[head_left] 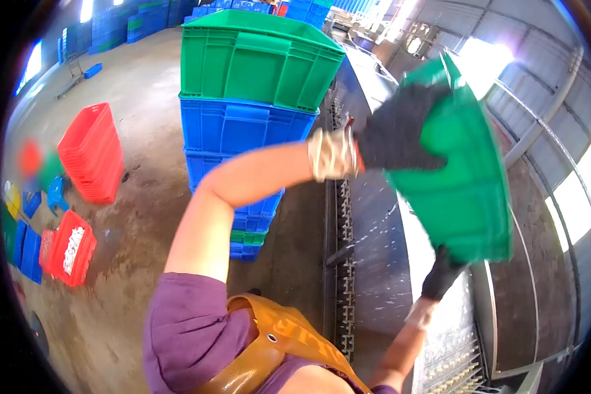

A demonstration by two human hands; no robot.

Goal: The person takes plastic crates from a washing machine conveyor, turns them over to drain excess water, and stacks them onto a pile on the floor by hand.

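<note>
Crate (469, 194) of green plastic, boxy, blurred, left hand (400, 128) and right hand (442, 274) dark-gloved, fingers (430, 159) gripping it.

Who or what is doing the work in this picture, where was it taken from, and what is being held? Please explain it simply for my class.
There is no robot here, just a person at work. The one picture comes from a camera worn on their head, looking forward and down, so it also shows their arms and brown apron.

The left hand and right hand, both in dark gloves, hold a tilted green crate; its blur suggests movement. Beside it stands a tall stack of crates, mostly blue, with a green one on top.

On the floor, to the left, are nested red containers and a red crate holding white items too small to identify.
</note>
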